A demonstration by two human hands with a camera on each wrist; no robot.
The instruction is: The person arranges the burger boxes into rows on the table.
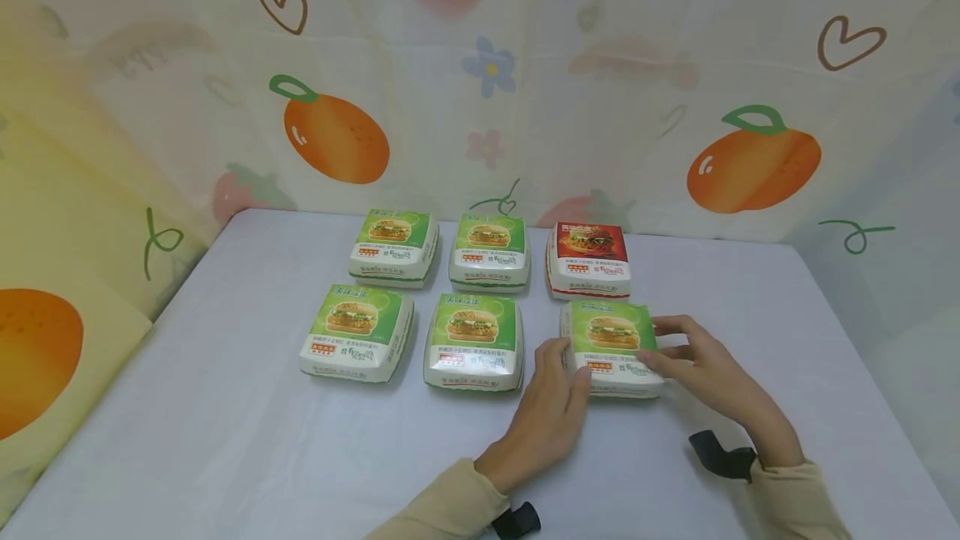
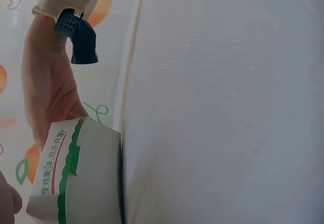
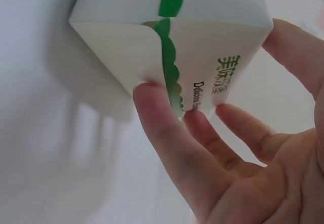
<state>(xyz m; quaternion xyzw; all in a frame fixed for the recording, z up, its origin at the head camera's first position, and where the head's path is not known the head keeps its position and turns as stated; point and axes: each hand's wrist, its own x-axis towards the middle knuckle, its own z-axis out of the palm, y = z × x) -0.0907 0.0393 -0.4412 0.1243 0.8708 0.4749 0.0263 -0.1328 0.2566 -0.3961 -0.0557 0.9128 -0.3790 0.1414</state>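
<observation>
Both my hands are on a green-and-white burger box [image 1: 611, 336] at the front right of the table in the head view. My left hand [image 1: 543, 419] holds its front left corner, fingers along the left side and thumb at the front. From the right, my right hand [image 1: 708, 373] grips it, thumb at the lid's edge and fingertips on the side wall. In the right wrist view, spread fingers [image 3: 162, 128] touch the box's printed side [image 3: 212, 67]. The left wrist view has the box's front [image 2: 93, 168], with the right hand [image 2: 50, 87] beyond it.
Left of the held box stand two green boxes [image 1: 472, 344] [image 1: 356, 332] in the front row. Behind them are two more green boxes [image 1: 490, 252] [image 1: 393, 247] and a red burger box [image 1: 588, 259]. A patterned curtain [image 1: 420, 48] hangs behind the white table [image 1: 225, 440].
</observation>
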